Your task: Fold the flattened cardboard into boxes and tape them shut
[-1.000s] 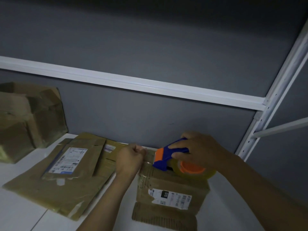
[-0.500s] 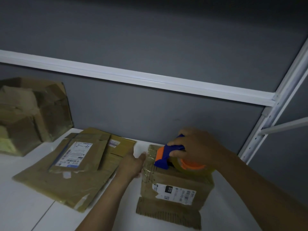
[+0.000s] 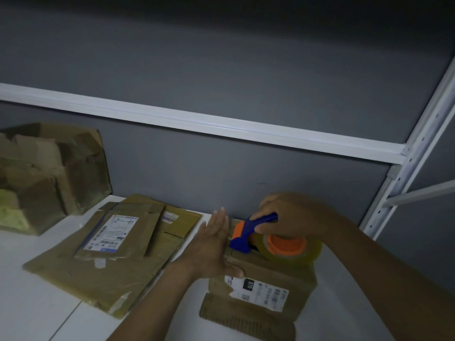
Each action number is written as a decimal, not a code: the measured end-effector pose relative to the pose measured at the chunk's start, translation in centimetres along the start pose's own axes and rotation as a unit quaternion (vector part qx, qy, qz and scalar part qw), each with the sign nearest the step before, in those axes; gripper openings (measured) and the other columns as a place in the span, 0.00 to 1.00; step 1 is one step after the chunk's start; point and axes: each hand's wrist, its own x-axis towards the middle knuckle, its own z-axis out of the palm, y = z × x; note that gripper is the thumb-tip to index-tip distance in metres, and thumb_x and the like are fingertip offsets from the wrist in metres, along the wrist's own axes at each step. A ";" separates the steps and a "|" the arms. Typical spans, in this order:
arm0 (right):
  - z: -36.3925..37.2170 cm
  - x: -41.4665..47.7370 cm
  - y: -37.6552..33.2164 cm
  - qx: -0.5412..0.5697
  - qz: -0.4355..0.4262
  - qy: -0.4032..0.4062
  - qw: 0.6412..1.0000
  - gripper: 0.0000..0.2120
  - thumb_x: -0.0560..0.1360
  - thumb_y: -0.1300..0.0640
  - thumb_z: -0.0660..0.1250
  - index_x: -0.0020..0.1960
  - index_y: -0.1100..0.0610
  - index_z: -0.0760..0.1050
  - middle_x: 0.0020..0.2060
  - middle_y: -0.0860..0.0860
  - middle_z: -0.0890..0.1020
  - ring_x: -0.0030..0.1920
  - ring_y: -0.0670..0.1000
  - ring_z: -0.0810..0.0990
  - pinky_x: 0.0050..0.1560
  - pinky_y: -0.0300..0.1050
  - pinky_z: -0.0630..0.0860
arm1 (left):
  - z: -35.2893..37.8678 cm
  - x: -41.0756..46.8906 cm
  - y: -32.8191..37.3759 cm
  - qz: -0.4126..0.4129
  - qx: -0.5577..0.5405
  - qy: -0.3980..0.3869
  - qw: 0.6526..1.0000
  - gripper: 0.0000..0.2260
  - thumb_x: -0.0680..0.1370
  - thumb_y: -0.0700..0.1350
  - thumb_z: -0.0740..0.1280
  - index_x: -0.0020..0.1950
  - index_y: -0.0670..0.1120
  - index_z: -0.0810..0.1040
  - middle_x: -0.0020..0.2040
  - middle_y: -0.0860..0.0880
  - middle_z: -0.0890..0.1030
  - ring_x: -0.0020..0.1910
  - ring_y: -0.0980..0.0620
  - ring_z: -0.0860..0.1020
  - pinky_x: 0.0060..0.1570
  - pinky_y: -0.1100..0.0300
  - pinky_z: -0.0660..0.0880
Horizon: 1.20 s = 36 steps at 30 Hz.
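Note:
A small folded cardboard box with a white shipping label stands on the white shelf, a ragged flap hanging at its front. My right hand grips a blue and orange tape dispenser holding a clear tape roll, which rests on the box top. My left hand lies flat with straight fingers against the box's left side, the thumb over its front top edge. Flattened cardboard with a label lies to the left.
A heap of folded brown boxes stands at the far left against the grey back wall. A white shelf rail runs overhead, and a white upright post stands at the right.
My left hand went from a fist at the box's top left corner down to its left side, then opened flat against it. The dispenser stayed on the box top.

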 end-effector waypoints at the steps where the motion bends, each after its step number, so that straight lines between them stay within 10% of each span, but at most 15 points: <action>1: 0.0 0.1 -0.1 -0.011 -0.006 -0.004 1.000 0.17 0.77 0.38 0.60 0.63 0.40 0.75 0.56 0.43 0.76 0.54 0.44 0.74 0.56 0.45 0.73 | 0.0 0.2 -0.2 0.006 0.004 -0.001 1.000 0.58 0.65 0.70 0.70 0.78 0.49 0.35 0.77 0.52 0.34 0.77 0.53 0.38 0.75 0.56 0.43; 5: -0.9 -0.3 0.7 0.012 -0.005 -0.003 1.000 0.17 0.77 0.39 0.61 0.64 0.41 0.75 0.58 0.46 0.76 0.55 0.45 0.74 0.58 0.47 0.72 | -0.5 0.4 -1.0 -0.004 0.030 0.006 1.000 0.58 0.61 0.75 0.66 0.79 0.51 0.39 0.79 0.56 0.46 0.77 0.56 0.53 0.73 0.58 0.57; 16: -1.7 -6.3 6.3 0.002 0.029 0.010 1.000 0.17 0.74 0.38 0.65 0.62 0.37 0.75 0.59 0.40 0.74 0.55 0.40 0.72 0.52 0.35 0.67 | -1.0 1.1 -0.7 -0.014 0.132 -0.016 0.991 0.55 0.63 0.76 0.59 0.80 0.50 0.41 0.80 0.53 0.47 0.77 0.52 0.51 0.74 0.57 0.50; 23: 0.3 -6.8 6.0 0.004 0.014 0.032 0.999 0.17 0.74 0.40 0.66 0.62 0.41 0.77 0.57 0.43 0.75 0.52 0.42 0.74 0.54 0.42 0.71 | -1.8 2.1 1.1 0.075 0.328 0.052 0.940 0.42 0.71 0.76 0.44 0.78 0.54 0.45 0.78 0.45 0.57 0.76 0.40 0.56 0.70 0.39 0.54; 26: 0.4 -6.6 6.1 0.014 0.008 0.034 0.999 0.17 0.74 0.40 0.67 0.60 0.42 0.79 0.54 0.44 0.77 0.51 0.43 0.75 0.53 0.44 0.72 | -1.1 2.4 3.3 0.144 0.260 0.004 0.955 0.41 0.75 0.69 0.57 0.79 0.51 0.43 0.76 0.50 0.37 0.75 0.51 0.37 0.71 0.55 0.33; 29: 0.4 -6.3 6.1 0.015 0.011 0.033 0.999 0.17 0.74 0.40 0.67 0.60 0.42 0.79 0.54 0.45 0.77 0.52 0.44 0.75 0.54 0.45 0.72 | 0.8 3.4 5.0 0.092 0.214 -0.024 0.972 0.51 0.69 0.76 0.55 0.79 0.47 0.37 0.79 0.50 0.44 0.77 0.52 0.40 0.74 0.58 0.38; 32: 0.4 -6.1 5.7 0.004 0.013 0.047 0.999 0.17 0.73 0.39 0.68 0.60 0.41 0.79 0.55 0.42 0.77 0.53 0.43 0.75 0.55 0.44 0.72 | 1.7 3.6 4.3 0.110 0.283 -0.017 0.953 0.56 0.64 0.79 0.34 0.78 0.41 0.54 0.78 0.43 0.58 0.77 0.48 0.56 0.74 0.58 0.40; 36: 0.2 -6.7 6.2 0.030 0.028 0.056 0.998 0.18 0.72 0.39 0.68 0.61 0.40 0.77 0.55 0.44 0.76 0.53 0.44 0.74 0.55 0.45 0.71 | 1.0 3.7 2.3 0.091 0.226 -0.022 0.969 0.48 0.69 0.78 0.41 0.72 0.45 0.71 0.71 0.49 0.68 0.70 0.52 0.70 0.73 0.60 0.53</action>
